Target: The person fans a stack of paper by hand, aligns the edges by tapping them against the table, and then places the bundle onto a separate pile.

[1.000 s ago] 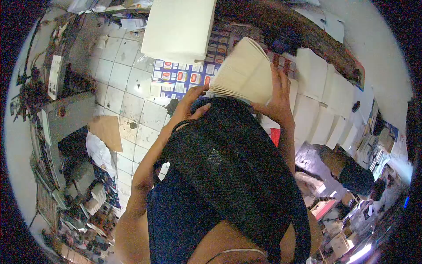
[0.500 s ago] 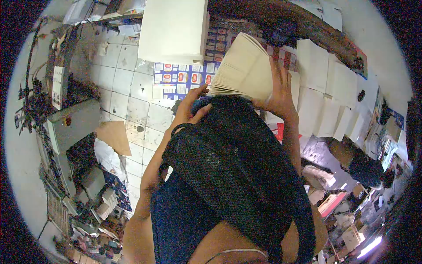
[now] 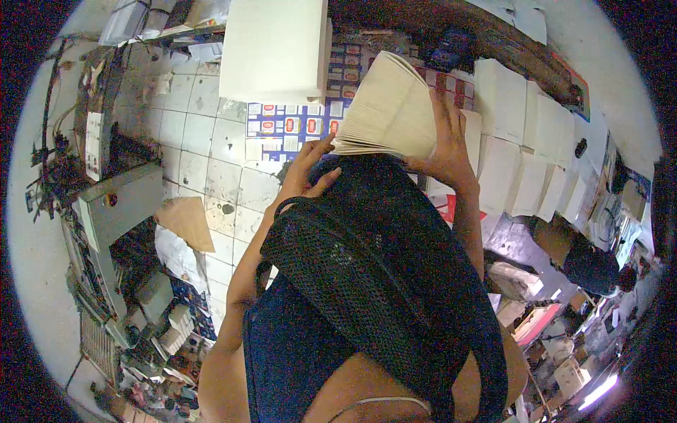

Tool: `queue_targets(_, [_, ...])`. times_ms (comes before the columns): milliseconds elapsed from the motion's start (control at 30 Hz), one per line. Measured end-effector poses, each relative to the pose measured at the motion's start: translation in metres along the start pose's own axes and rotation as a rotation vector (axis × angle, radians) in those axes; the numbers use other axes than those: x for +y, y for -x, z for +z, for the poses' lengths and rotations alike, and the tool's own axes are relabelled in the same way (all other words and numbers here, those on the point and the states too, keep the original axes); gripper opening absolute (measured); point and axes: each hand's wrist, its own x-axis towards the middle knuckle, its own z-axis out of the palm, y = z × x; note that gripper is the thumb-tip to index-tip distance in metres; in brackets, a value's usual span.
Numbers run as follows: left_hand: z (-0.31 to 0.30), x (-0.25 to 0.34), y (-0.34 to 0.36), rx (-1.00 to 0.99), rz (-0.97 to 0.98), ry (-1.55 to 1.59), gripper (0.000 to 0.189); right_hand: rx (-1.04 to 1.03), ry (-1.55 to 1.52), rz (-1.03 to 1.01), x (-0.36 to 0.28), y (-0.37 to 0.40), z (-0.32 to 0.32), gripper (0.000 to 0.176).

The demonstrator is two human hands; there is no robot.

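A thick stack of cream paper sheets [image 3: 391,106], fanned out along its left and lower edges, stands tilted in front of me. My right hand [image 3: 449,144] grips its right side, fingers up along the edge and thumb at the lower corner. At the stack's lower left corner is my left hand [image 3: 310,168], its fingertips at the sheet edges. The left thumb is spread away from the fingers, and nothing shows between them. Under the stack lies a blue printed sheet [image 3: 285,144] with red and white labels. A black mesh bag [image 3: 338,261] hangs across my front, below both hands.
A tall block of white paper [image 3: 275,49] stands behind and to the left. Several paper piles [image 3: 501,106] line the right side. White floor tiles [image 3: 197,92] with brown cardboard [image 3: 187,222] lie left, beside a grey metal box [image 3: 120,201]. Another person [image 3: 589,264] is at the right.
The view has shifted slightly. Both hands keep nearly the same place at the stack, and the fanned sheets at its left edge sit a little differently.
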Motion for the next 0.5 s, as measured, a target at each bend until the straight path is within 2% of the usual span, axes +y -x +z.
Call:
queue_targets(133, [0.007,-0.016,0.001,0.004,-0.002,-0.005,0.066,0.002,0.0,-0.012,0.0,0.0,0.0,0.12])
queue_targets(233, [0.005,-0.006,0.002,0.0,0.001,-0.007,0.066,-0.001,0.003,-0.015,-0.001,0.0,-0.001,0.12])
queue_targets(433, [0.009,-0.013,0.003,0.067,0.0,0.029,0.06,-0.003,0.003,-0.008,0.002,0.0,0.0,0.12])
queue_targets(500, [0.006,-0.022,0.004,0.077,0.102,-0.097,0.06,-0.012,0.002,0.006,0.001,0.0,0.0,0.12])
